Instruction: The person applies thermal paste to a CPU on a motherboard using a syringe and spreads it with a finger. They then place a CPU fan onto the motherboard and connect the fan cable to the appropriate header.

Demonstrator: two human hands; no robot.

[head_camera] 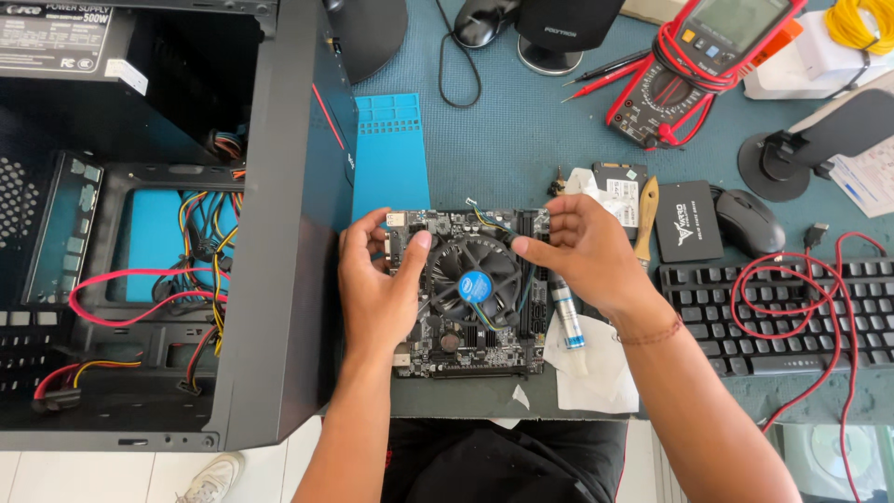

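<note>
Both hands grip a motherboard (470,293) lying on the teal bench mat (521,140), just right of an open PC case (279,233). Left hand (377,284) clasps the board's left edge, thumb on the cooler fan (475,279). Right hand (582,247) curls over the right edge, thumb touching the fan. A syringe (566,317) lies beside the board, a keyboard (773,312) farther right.

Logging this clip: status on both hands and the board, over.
Left hand grips the motherboard at its left edge, thumb on the cooler fan. Right hand at the fan's upper right edge. Thermal paste syringe lies beside the board.
</note>
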